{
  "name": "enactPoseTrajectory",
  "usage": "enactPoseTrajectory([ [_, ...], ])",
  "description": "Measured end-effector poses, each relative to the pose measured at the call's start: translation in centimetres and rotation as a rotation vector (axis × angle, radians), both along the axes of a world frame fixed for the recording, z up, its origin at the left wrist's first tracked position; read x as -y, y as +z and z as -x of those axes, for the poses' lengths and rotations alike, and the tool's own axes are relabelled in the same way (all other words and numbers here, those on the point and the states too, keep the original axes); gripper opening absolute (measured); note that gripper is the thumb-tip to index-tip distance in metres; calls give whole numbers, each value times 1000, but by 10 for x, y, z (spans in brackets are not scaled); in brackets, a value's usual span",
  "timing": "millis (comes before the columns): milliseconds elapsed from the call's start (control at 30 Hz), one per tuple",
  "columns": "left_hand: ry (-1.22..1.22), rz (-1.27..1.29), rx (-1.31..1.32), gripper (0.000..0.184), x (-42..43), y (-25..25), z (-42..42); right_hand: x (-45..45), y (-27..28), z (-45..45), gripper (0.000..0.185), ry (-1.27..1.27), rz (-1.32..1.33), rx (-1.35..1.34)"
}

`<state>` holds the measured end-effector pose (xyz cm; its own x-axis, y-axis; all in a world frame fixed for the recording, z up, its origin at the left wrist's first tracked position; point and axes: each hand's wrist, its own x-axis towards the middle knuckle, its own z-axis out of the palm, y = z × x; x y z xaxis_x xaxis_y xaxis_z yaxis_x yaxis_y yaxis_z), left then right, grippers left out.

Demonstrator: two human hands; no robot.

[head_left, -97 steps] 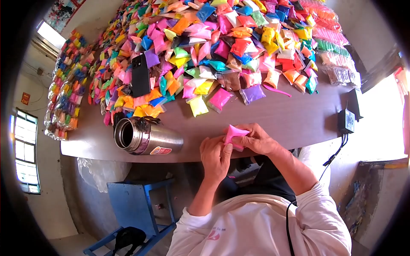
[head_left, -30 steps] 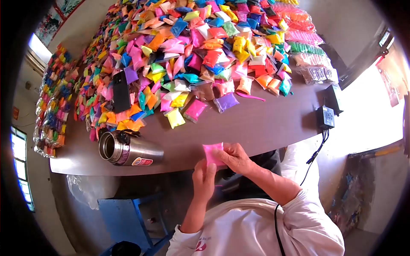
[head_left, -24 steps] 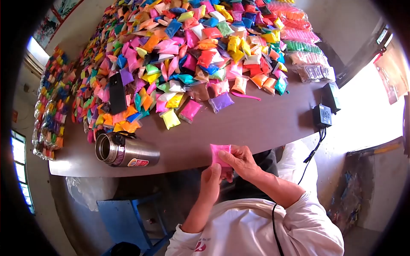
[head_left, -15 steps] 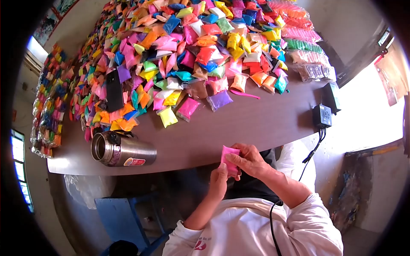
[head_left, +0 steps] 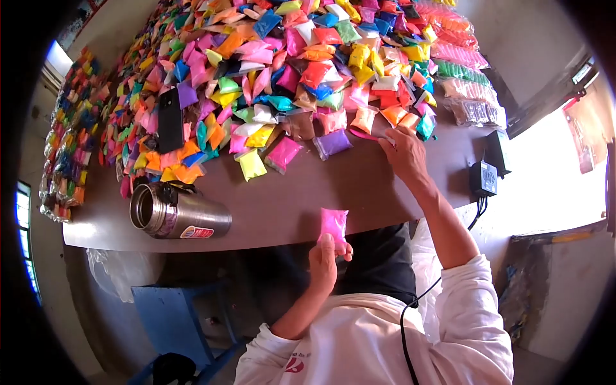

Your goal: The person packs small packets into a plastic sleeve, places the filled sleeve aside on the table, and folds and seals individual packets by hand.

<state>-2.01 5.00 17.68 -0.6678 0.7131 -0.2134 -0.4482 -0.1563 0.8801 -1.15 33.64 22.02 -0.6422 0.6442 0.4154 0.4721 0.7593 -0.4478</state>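
My left hand (head_left: pixel 325 263) is closed on a small clear bag of pink powder (head_left: pixel 333 224), held upright between thumb and fingers just off the table's front edge. My right hand (head_left: pixel 407 154) reaches across the table, thumb and fingers apart at the near end of a thin pink plastic stick (head_left: pixel 364 135). The fingers cover that end; whether they touch it I cannot make out. Close to these fingertips lie an orange bag (head_left: pixel 364 119) and another orange bag (head_left: pixel 393 115). A purple bag (head_left: pixel 332 144) lies left of the stick.
A large heap of coloured bags (head_left: pixel 256 70) covers the table's far side, with a black phone (head_left: pixel 170 120) on it. An open steel flask (head_left: pixel 186 212) lies on its side at front left. At right are a black cabled box (head_left: pixel 483 178) and packed rows (head_left: pixel 471 93).
My right hand has let go of the pink bag and moved forward and right to the pink stick. My left hand keeps the bag. The view has shifted slightly.
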Motion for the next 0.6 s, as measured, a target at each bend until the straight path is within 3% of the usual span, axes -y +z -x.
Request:
enactPoseTrajectory([
  [300, 39, 46, -18, 59, 5, -11, -1, -17, 11, 17, 13, 192, 46, 317],
  [600, 70, 9, 24, 57, 3, -10, -3, 4, 17, 1, 16, 142, 105, 513],
])
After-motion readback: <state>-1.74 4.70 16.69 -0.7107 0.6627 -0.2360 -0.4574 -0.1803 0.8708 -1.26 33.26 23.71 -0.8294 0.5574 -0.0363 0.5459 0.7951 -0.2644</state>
